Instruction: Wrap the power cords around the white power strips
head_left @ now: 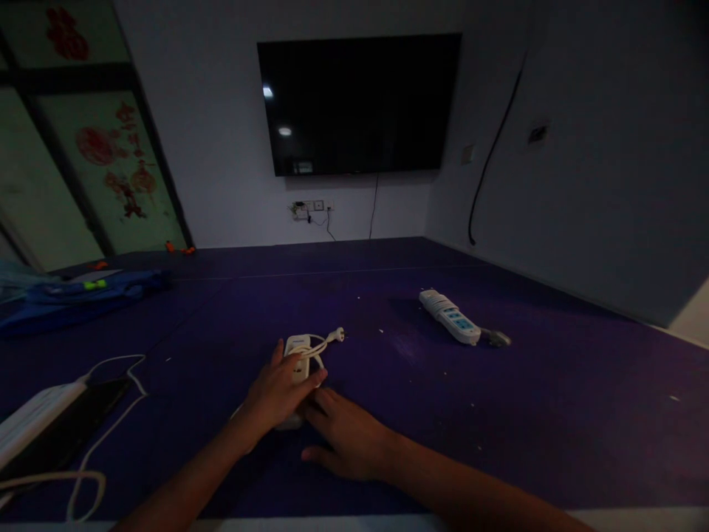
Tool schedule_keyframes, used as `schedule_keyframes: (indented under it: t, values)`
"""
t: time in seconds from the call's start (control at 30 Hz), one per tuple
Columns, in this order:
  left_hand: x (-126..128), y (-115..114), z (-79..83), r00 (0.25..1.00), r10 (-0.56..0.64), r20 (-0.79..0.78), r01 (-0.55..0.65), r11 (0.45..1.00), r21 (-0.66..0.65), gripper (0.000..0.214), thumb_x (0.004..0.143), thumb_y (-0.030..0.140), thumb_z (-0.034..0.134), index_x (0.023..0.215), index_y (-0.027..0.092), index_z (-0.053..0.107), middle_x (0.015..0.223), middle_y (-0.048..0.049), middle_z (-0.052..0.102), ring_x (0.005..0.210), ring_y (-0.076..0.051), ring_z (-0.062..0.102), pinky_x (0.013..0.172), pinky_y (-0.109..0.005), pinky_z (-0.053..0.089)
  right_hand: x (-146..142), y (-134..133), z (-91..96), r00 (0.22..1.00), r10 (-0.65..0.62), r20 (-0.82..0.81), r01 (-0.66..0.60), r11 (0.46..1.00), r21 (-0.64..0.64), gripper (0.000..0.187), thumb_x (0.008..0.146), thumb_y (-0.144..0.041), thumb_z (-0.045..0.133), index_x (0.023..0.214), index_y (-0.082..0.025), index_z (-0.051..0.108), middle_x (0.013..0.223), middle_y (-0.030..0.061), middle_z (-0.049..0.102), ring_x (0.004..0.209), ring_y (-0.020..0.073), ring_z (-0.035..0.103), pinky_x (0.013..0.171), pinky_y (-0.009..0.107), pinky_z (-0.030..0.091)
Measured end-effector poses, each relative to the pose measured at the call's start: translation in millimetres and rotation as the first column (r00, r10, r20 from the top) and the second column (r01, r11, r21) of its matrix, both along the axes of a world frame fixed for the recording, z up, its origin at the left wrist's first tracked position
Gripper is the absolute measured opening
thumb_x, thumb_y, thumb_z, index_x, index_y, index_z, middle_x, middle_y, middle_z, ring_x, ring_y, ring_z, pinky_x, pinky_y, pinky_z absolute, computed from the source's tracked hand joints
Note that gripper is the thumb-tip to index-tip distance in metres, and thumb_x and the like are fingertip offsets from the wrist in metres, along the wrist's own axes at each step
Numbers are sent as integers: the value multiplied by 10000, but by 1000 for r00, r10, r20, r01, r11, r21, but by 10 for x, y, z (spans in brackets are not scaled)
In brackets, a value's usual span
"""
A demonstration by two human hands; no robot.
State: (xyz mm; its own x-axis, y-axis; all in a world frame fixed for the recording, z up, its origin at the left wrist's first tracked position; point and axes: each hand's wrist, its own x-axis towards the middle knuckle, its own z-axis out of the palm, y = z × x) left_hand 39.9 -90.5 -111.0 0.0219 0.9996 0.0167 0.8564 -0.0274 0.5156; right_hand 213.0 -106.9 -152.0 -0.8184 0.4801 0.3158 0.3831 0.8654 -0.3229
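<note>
A white power strip [299, 341] lies on the purple surface in front of me, with its white cord [317, 349] looped over its far part. The cord's plug [337, 335] rests just to the right of the strip's far end. My left hand [277, 388] is closed over the strip from the left, fingers across its top and thumb on the right side. From the right, my right hand [351, 436] reaches the strip's near part. Its thumb stands apart from its bent fingers, whose tips are partly hidden beside my left thumb. The strip's middle is covered by my hands.
Another power strip [457, 321], its cord wound round it, lies to the right. At left are a white strip-like object [41, 414] on a dark flat item, a loose white cable [111, 428] and blue cloth [94, 292]. A television [360, 103] hangs on the wall.
</note>
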Motion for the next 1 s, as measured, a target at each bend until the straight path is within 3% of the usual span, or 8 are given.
schedule_keyframes:
  t: [0.07, 0.13, 0.27, 0.37, 0.5, 0.67, 0.83, 1.0]
  values:
    - [56, -51, 52, 984, 36, -174, -35, 999, 12, 871, 644, 774, 468, 1306, 208, 465, 1519, -183, 190, 1264, -437, 386, 982, -533, 344, 11, -5, -1, 999, 27, 36, -28, 999, 21, 605, 830, -469, 544, 1310, -113, 445, 1275, 186, 472, 1140, 284, 469, 955, 416, 422]
    - [109, -78, 73, 957, 54, -286, -48, 998, 28, 879, 636, 784, 466, 1314, 226, 439, 1493, -191, 244, 1217, -441, 433, 924, -531, 391, 39, 2, 15, 997, 52, 50, -53, 998, 28, 553, 851, -456, 515, 1285, -117, 470, 1259, 181, 495, 1119, 274, 489, 933, 408, 434]
    - [153, -71, 46, 941, 66, -332, -50, 997, 56, 815, 669, 759, 459, 1293, 236, 438, 1341, -174, 433, 1120, -398, 515, 861, -482, 434, 71, 31, 61, 986, 169, 13, -169, 981, 90, 453, 886, -399, 476, 1252, -135, 503, 1206, 142, 560, 1096, 231, 516, 917, 360, 429]
    - [147, -58, 15, 930, 53, -364, -42, 998, 39, 816, 634, 670, 595, 1302, 238, 411, 1245, -154, 496, 1098, -381, 520, 850, -462, 439, 63, 36, 70, 970, 243, 7, -240, 951, 195, 363, 904, -404, 444, 1097, -138, 598, 1024, 125, 645, 952, 204, 582, 837, 334, 445]
    - [134, -48, -9, 904, 53, -425, -55, 998, 8, 840, 617, 518, 692, 1339, 252, 355, 1257, -154, 480, 1098, -382, 521, 843, -462, 439, 97, 21, 75, 976, 219, 5, -210, 928, 306, 377, 918, -427, 403, 929, -134, 638, 807, 104, 669, 733, 185, 599, 665, 306, 446]
    - [46, -12, -66, 932, 35, -362, -14, 998, 61, 725, 649, 383, 670, 1309, 258, 398, 1220, -107, 510, 1053, -304, 570, 882, -384, 430, 221, 56, 99, 993, 119, -28, -104, 942, 320, 350, 924, -393, 399, 935, -140, 640, 798, 97, 674, 701, 179, 600, 617, 292, 433]
    - [-242, 166, -33, 950, 23, -313, 30, 986, 163, 635, 644, 280, 653, 1251, 243, 471, 1176, -70, 533, 1058, -225, 558, 912, -297, 411, 299, 146, 88, 993, 47, -106, -17, 964, 265, 316, 929, -350, 406, 942, -152, 652, 771, 74, 677, 694, 167, 612, 623, 280, 433]
    - [-888, 633, 84, 908, 168, -384, -53, 955, 292, 629, 676, 276, 611, 1283, 207, 460, 1267, -102, 482, 1103, -248, 541, 926, -321, 410, 307, 198, 55, 996, -9, -90, 28, 977, 209, 288, 933, -324, 418, 922, -164, 657, 796, 64, 684, 708, 143, 616, 629, 253, 420]
